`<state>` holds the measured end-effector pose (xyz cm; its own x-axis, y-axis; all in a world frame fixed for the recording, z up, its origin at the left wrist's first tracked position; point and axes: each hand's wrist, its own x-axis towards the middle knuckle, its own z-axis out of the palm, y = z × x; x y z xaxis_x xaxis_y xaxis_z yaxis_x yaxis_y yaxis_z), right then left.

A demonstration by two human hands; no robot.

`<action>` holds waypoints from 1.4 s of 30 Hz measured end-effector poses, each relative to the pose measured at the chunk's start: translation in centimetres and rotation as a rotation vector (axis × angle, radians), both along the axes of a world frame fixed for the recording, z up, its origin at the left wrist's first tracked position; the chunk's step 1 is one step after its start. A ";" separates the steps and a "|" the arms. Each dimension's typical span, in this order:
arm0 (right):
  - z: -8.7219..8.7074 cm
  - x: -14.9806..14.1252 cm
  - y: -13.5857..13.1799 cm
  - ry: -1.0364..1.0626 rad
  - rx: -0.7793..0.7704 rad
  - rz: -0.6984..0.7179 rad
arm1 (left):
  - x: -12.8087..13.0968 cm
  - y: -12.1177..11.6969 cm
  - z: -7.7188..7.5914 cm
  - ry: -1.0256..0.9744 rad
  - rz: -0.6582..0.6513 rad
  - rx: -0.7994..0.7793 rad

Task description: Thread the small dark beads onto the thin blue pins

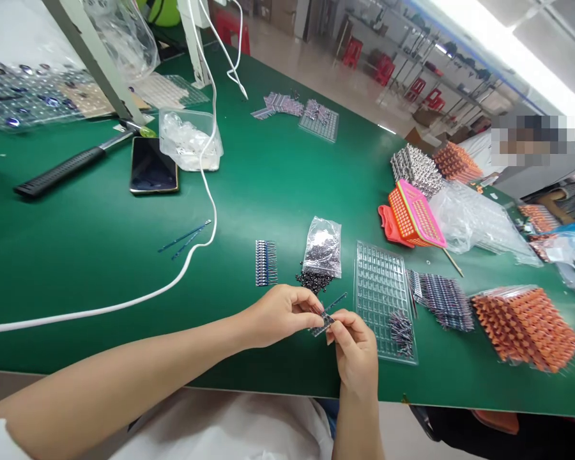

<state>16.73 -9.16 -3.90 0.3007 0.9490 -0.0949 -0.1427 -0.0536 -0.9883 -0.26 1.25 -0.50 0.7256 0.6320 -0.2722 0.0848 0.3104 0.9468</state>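
My left hand (282, 316) pinches one side of a small dark circuit board strip (322, 326). On its other side the fingers of my right hand (357, 345) close on the same strip. A thin dark stick-like piece (336, 301) juts out beyond the fingers; whether it joins the strip is hard to see. Just past my hands lies a pile of tiny black parts (315, 281), spilling from a clear plastic bag (322, 246). Left of that is a blue board panel with wire leads (266, 263). A clear blister tray (381, 287) to the right bears a heap of leaded components (401, 332).
Stacked boards (441, 300) and orange parts (527, 327) lie right. Beyond are a pink basket (419, 214) and clear bags (479, 217). A white cable (191, 255) crosses the green table (249, 191) near a phone (154, 166), a hammer (67, 169) and a plastic tub (191, 137).
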 end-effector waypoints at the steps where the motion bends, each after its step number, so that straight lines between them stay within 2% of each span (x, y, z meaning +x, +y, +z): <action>1: 0.0 0.0 0.0 -0.006 -0.005 0.003 | 0.0 0.0 0.1 0.000 0.002 0.008; 5: 0.3 -0.1 -0.1 0.007 -0.033 0.022 | -0.2 0.0 0.6 0.023 -0.032 0.110; 10: 0.9 -0.1 -0.8 0.149 -0.035 0.118 | -0.7 0.1 1.3 0.033 -0.195 0.266; 12: 1.1 -0.1 -1.3 0.145 -0.040 0.152 | -0.8 0.1 1.4 0.041 -0.249 0.294; 16: 1.8 0.0 -2.5 -0.052 -0.061 0.141 | -0.7 0.0 1.4 0.048 -0.339 0.265; 20: 2.6 0.1 -3.4 -0.261 -0.074 0.128 | -0.6 -0.3 1.1 0.041 -0.361 0.231; 30: 2.6 0.2 -3.6 -0.374 -0.086 0.200 | -0.5 -0.1 0.4 -0.035 -0.442 0.250; 33: 3.0 2.3 -3.9 -0.618 -0.099 0.145 | -0.6 0.5 0.4 0.013 -0.344 0.245; 38: 3.2 10.7 -5.0 -1.171 -0.174 -0.301 | -0.6 2.3 0.0 0.032 0.075 0.125; 40: 2.9 13.6 -5.2 -1.301 -0.210 -0.360 | -0.7 2.7 -0.1 0.019 0.186 0.113; 42: 2.4 14.8 -5.0 -1.418 -0.192 -0.352 | -0.7 2.9 -0.2 0.020 0.240 0.104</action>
<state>31.56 -14.15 -1.47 0.4547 0.8162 0.3566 0.8841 -0.3653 -0.2914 -0.93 4.11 -0.73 0.5463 0.8108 -0.2100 0.0398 0.2253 0.9735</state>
